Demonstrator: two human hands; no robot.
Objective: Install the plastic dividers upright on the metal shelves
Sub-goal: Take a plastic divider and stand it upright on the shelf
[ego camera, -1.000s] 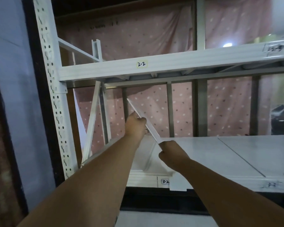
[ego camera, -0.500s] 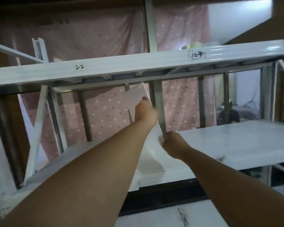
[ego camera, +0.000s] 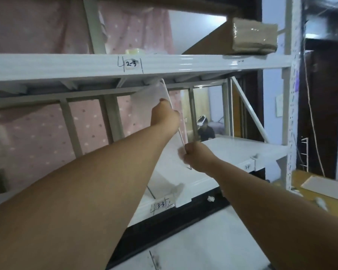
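A translucent white plastic divider (ego camera: pixel 154 98) stands tilted between the upper shelf beam (ego camera: pixel 66 65) marked 2-3 and the lower white shelf (ego camera: pixel 238 149) marked 3-3. Its top edge reaches the underside of the upper shelf. My left hand (ego camera: pixel 165 112) grips the divider's front edge high up. My right hand (ego camera: pixel 196 156) grips the same edge lower down, near its hooked bottom corner. The divider's lower part is partly hidden behind my left forearm.
A wrapped brown box (ego camera: pixel 254 35) lies on the upper shelf at right. A perforated white upright (ego camera: pixel 291 114) and a diagonal brace (ego camera: pixel 250 112) close the right end. Pink dotted fabric (ego camera: pixel 37 129) hangs behind. A person (ego camera: pixel 205 129) sits beyond the rack. A low yellow surface (ego camera: pixel 320 191) lies at right.
The view has swung right along the rack, from label 2-2 to 2-3. Both hands carried the divider along and raised it, so its top edge is now under the upper shelf.
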